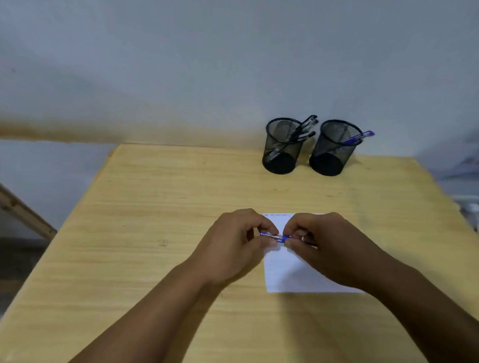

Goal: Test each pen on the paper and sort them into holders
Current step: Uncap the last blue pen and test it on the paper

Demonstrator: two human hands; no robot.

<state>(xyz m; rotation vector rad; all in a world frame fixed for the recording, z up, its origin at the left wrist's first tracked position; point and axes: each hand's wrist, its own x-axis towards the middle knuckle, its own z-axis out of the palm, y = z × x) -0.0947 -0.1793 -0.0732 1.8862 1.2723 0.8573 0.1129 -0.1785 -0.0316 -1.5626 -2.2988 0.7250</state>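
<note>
Pen [275,236], blue, was held level above the paper [289,270], the left hand [233,247] pinching one end and the right hand [330,248] pinching the other, perhaps working its cap. Sorting looked well along: the left holder [281,147] held several black pens [305,128], the right holder [335,149] a blue one [358,137]. No loose pens lay on the table [147,232], so this seemed the last to test and drop in.
</note>
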